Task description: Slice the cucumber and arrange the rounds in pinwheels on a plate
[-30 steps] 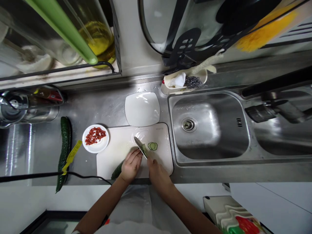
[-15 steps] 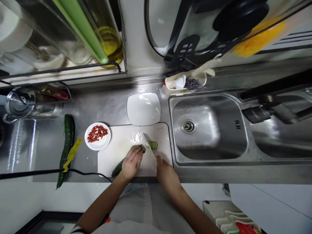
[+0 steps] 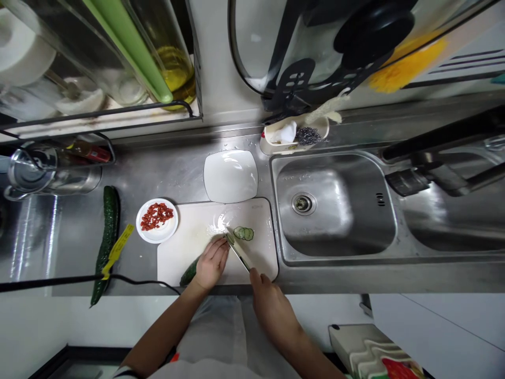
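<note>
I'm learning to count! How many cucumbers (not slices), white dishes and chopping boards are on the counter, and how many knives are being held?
Cucumbers: 2
White dishes: 2
Chopping boards: 1
Knives: 1
Total: 6

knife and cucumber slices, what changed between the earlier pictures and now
The right hand moved the knife right to the slices, then back left to the held cucumber; the row of slices looks longer. The left hand kept its hold; the white plate stayed put.

A kitchen, shown by the steel sink (image 3: pixel 335 205), faucet (image 3: pixel 434 176) and cutting board (image 3: pixel 177 226).
</note>
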{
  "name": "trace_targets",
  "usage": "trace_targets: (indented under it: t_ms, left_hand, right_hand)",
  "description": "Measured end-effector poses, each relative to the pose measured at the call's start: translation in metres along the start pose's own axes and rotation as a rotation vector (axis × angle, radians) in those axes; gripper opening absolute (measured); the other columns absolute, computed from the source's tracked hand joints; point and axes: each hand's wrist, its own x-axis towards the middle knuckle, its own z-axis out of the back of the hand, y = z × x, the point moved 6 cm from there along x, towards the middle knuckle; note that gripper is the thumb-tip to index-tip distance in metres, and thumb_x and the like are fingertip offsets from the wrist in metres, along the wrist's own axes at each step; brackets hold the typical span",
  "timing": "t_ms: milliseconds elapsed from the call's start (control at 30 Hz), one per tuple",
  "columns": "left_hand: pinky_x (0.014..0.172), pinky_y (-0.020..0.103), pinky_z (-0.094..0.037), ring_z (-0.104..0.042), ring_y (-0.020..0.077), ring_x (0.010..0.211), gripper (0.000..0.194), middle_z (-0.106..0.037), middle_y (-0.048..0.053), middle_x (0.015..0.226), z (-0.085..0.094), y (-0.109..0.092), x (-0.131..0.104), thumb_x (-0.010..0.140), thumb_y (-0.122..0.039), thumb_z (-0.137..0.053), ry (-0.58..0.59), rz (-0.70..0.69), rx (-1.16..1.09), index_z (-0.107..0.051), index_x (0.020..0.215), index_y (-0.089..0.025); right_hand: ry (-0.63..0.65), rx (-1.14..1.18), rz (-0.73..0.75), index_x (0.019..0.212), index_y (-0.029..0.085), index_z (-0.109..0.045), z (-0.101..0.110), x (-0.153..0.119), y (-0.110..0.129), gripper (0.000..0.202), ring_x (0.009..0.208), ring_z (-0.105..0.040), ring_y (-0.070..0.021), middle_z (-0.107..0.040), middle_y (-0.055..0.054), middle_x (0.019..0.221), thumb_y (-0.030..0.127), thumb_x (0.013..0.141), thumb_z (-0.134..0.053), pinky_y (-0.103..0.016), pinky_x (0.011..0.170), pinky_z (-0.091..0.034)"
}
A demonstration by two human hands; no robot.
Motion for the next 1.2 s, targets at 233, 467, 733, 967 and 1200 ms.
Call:
trace_targets:
  t_ms: [233, 467, 733, 967, 1200]
  left_hand:
    - [0.100, 0.040, -0.049, -0.057, 0.0205, 0.114, 0.024, -0.065, 0.010, 0.109, 0.002, 0.000, 0.001, 0.088, -0.012, -0.050, -0.004, 0.015, -0.015, -0.061, 0.108, -0.015]
    - [0.098, 0.041, -0.050, -0.057, 0.0207, 0.112, 0.024, -0.065, 0.009, 0.108, 0.000, 0.000, 0.001, 0.088, -0.011, -0.050, 0.009, 0.006, -0.007, -0.060, 0.109, -0.015]
    - [0.097, 0.040, -0.050, -0.058, 0.0210, 0.111, 0.026, -0.065, 0.010, 0.107, 0.000, -0.001, 0.001, 0.086, -0.010, -0.051, -0.008, -0.010, 0.003, -0.059, 0.111, -0.014]
    - [0.098, 0.041, -0.050, -0.058, 0.0210, 0.111, 0.027, -0.065, 0.010, 0.108, -0.002, 0.000, 0.000, 0.086, -0.010, -0.051, -0.007, -0.016, 0.012, -0.058, 0.112, -0.015]
    - [0.096, 0.040, -0.051, -0.059, 0.0206, 0.109, 0.025, -0.067, 0.009, 0.106, -0.001, -0.001, 0.001, 0.087, -0.011, -0.051, -0.003, -0.031, 0.033, -0.060, 0.109, -0.015]
  right_hand:
    - [0.007, 0.033, 0.012, 0.115, 0.018, -0.049, -0.001, 0.000, 0.000, 0.040, 0.077, -0.066, -0.0177, -0.063, -0.008, 0.090, 0.001, 0.086, -0.028, -0.020, 0.054, -0.041]
    - [0.015, 0.031, 0.028, 0.116, 0.016, -0.050, 0.002, 0.001, 0.001, 0.041, 0.079, -0.066, -0.0172, -0.064, -0.010, 0.090, 0.000, 0.085, -0.029, -0.020, 0.057, -0.042]
    - [0.016, 0.025, 0.052, 0.110, 0.017, -0.054, 0.009, 0.004, 0.002, 0.040, 0.078, -0.066, -0.0188, -0.065, -0.009, 0.089, -0.001, 0.085, -0.029, -0.022, 0.059, -0.043]
    - [0.055, 0.021, 0.048, 0.113, 0.016, -0.052, 0.007, 0.010, 0.007, 0.040, 0.080, -0.066, -0.0187, -0.065, -0.009, 0.090, 0.000, 0.086, -0.028, -0.023, 0.061, -0.045]
    - [0.013, 0.036, 0.061, 0.113, 0.015, -0.053, 0.007, 0.015, 0.007, 0.036, 0.076, -0.065, -0.0177, -0.064, -0.009, 0.088, 0.003, 0.087, -0.031, -0.023, 0.060, -0.044]
